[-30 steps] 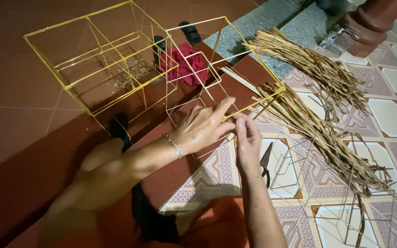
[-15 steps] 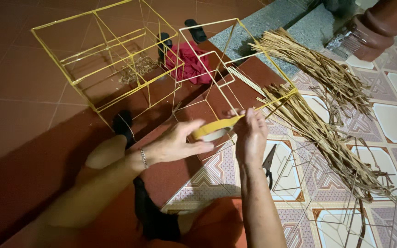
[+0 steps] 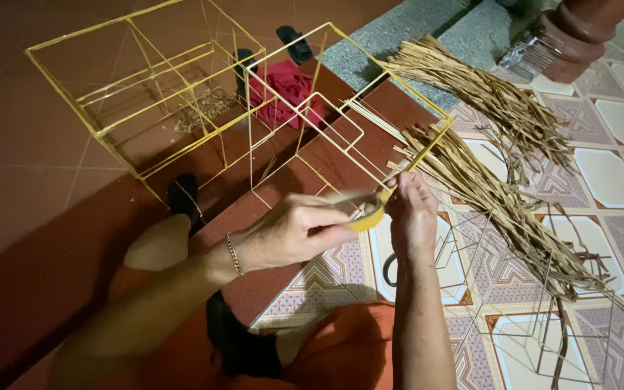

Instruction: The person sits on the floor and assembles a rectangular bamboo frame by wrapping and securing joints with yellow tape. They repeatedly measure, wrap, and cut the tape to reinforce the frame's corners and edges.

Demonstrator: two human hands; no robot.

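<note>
— Do you see any package, label, sign or screen here?
— No, I look from near to far, from left to right, and I find no box, no wrapper, no sticker, no sign, no screen.
— Nothing printed anywhere?
— Nothing that I can make out.

Yellow tape roll [image 3: 367, 217], yellow wire frame [image 3: 146, 108], red cloth [image 3: 283, 87], tan dried leaves [image 3: 500, 188], patterned floor tiles [image 3: 615, 173]

Red cloth [image 3: 287, 85] at twelve o'clock — dried straw bundle [image 3: 500, 166] at three, black sandal [image 3: 295, 43] beyond.
</note>
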